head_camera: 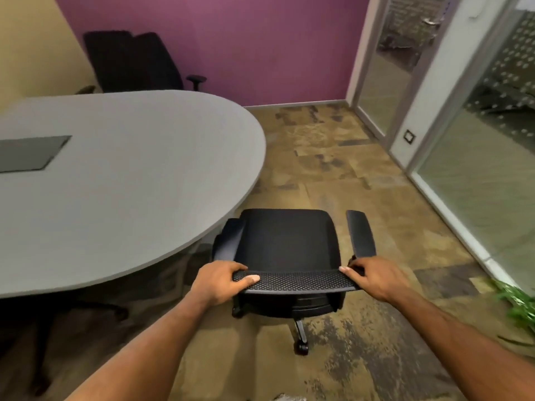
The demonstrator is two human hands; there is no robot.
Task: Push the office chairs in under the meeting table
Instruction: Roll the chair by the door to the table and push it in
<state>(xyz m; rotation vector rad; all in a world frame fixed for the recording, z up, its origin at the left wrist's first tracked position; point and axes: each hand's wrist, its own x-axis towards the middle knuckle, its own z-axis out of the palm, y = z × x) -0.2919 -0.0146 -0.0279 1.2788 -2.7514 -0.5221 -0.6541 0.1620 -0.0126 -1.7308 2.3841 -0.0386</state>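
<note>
A black office chair (pixel 285 238) with a mesh backrest stands on the carpet just off the rounded end of the grey meeting table (pixel 139 175). Its seat faces away from me and its left armrest lies close to the table's edge. My left hand (pixel 221 280) grips the left end of the backrest's top edge. My right hand (pixel 373 277) grips the right end. Two more black chairs (pixel 136 62) stand at the table's far side against the purple wall.
A dark panel (pixel 29 153) is set into the tabletop at the left. Glass partitions and a door (pixel 469 117) run along the right. A green plant (pixel 518 305) sits at the right edge. Another chair's base (pixel 86 311) shows under the table's near side.
</note>
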